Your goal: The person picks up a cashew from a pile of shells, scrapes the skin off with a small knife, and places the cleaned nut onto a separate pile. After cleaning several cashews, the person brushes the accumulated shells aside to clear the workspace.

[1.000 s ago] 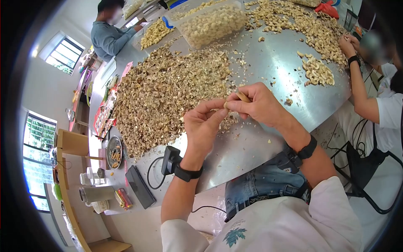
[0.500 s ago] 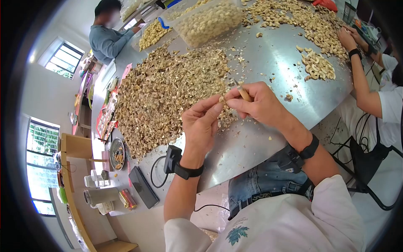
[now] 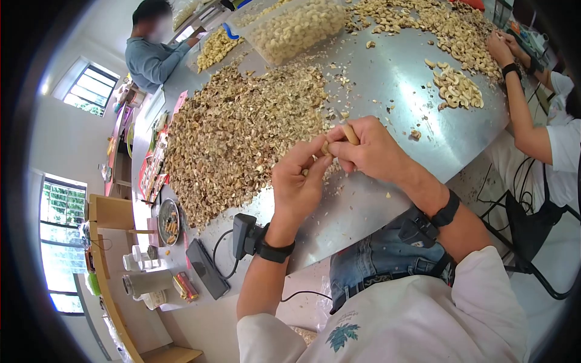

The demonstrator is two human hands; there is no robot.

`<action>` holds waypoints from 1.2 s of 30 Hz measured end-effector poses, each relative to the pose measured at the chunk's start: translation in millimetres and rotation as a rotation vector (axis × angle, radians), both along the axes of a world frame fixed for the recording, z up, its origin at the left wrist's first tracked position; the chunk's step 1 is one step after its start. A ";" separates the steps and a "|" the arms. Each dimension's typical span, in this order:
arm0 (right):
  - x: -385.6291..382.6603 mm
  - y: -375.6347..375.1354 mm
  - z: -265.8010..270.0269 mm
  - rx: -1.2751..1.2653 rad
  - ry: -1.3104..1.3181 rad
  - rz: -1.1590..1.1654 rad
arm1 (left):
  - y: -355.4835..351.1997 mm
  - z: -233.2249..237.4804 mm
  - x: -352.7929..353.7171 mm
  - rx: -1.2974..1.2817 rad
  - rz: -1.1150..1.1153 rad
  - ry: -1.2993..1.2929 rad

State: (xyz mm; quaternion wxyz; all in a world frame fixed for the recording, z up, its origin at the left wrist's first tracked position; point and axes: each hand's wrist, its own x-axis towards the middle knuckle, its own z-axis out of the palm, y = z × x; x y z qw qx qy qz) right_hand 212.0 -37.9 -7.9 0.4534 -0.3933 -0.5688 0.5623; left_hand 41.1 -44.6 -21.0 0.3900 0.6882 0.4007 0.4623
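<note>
Two bare hands meet above the near part of the metal table (image 3: 436, 152), fingertips almost touching. The left hand (image 3: 295, 184) is closed in a pinch, thumb against fingers, gripping a small pale nut (image 3: 325, 147). Another pale bit shows in the curl of its fingers, too small to identify. The right hand (image 3: 376, 150) is closed around a wooden-handled tool (image 3: 350, 134) and brings its thumb and forefinger up to the same nut; whether they press on it cannot be told, nor can the tool's tip be made out clearly.

The nut is held just beside the broad heap of brown fragments (image 3: 242, 136). Beyond the right hand lies a small pile of cleaner, curved nuts (image 3: 458, 89), with a clear tub (image 3: 298, 35) of pale ones farther back.

For such fine work, a light but steady pinch seems best: firm enough to stop the nut rolling, soft enough not to split it. Short, shallow strokes angled away from the left thumb look safest, with the nut turned a little between them. Keeping both wrists close together should help steady the tool.
</note>
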 end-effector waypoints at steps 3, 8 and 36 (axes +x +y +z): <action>-0.4 0.4 -2.4 -0.066 0.021 -0.028 | 0.2 1.6 -0.4 -0.005 -0.002 0.054; 5.6 1.2 4.7 -0.285 0.115 -0.002 | -2.5 8.5 3.3 -0.165 -0.012 -0.016; 21.1 -5.4 2.0 0.515 -0.429 0.104 | 5.3 11.3 -6.0 -0.461 -0.137 -0.426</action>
